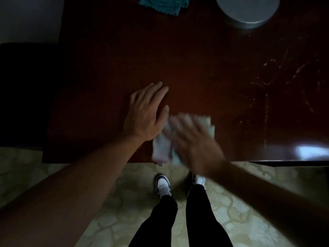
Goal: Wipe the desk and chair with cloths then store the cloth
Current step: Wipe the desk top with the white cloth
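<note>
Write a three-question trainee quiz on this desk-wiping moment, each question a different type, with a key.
1. True or false: the left hand rests flat on the desk.
2. Which lies under the blurred right hand? A) teal cloth B) pale cloth C) grey round object
3. Fill in: the teal cloth lies at the desk's ___ edge, untouched.

Key: 1 true; 2 B; 3 far
</note>
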Demonstrator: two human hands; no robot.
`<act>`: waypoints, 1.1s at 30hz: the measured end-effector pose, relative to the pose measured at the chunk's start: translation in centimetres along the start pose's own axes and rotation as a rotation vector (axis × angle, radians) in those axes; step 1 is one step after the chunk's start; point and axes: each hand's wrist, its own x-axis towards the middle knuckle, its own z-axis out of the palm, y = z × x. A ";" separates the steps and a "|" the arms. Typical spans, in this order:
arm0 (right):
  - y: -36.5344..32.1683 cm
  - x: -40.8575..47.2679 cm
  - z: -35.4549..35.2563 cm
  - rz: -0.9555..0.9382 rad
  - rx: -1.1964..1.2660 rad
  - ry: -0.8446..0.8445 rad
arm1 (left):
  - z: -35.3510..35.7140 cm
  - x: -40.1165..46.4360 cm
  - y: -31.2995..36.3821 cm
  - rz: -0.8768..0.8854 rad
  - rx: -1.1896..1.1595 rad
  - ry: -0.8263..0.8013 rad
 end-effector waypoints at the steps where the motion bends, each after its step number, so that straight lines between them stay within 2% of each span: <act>1: -1.1 -1.5 0.2 -0.084 -0.002 -0.011 | -0.1 0.0 0.0 0.004 0.003 -0.008; 3: 0.2 -1.6 -0.1 -0.187 -0.026 -0.074 | 0.0 0.0 -0.1 0.010 0.015 -0.025; 4: 1.9 -0.4 -0.5 -0.168 -0.041 -0.093 | 0.1 0.0 -0.1 0.010 0.020 -0.029; 8: 9.8 6.1 -2.9 0.208 -0.035 -0.026 | 0.3 0.2 -0.2 -0.023 0.034 -0.007; 10: 10.3 7.2 -3.1 0.275 -0.039 -0.001 | 0.4 0.2 0.0 -0.046 0.023 0.011; 15: 1.9 1.1 -0.8 -0.038 0.011 -0.027 | 0.1 0.3 0.1 -0.096 -0.032 0.001; 18: 3.9 0.5 -1.5 -0.068 0.030 -0.049 | -0.2 0.1 0.5 -0.059 0.026 -0.027; 19: 5.8 1.6 -1.9 -0.024 0.016 -0.028 | -0.2 0.5 1.0 -0.046 0.034 -0.034; 22: 12.1 5.9 -3.6 0.278 0.041 0.039 | -0.1 2.6 3.1 0.019 -0.023 0.000; 24: 13.4 6.8 -3.7 0.374 0.027 0.064 | 0.3 4.4 5.1 0.075 -0.076 0.008; 25: 13.0 6.2 -3.5 0.359 0.017 0.074 | 0.7 5.2 6.2 0.085 -0.112 0.004; 29: 8.7 1.1 -2.5 0.085 0.079 0.063 | 2.0 6.7 8.3 0.037 -0.203 -0.013; 31: 10.6 0.8 -3.0 -0.030 0.096 0.022 | 2.8 7.5 9.0 0.046 -0.188 -0.039; 33: 14.5 2.8 -3.8 -0.044 0.052 -0.015 | 3.6 8.7 9.5 0.044 -0.170 -0.047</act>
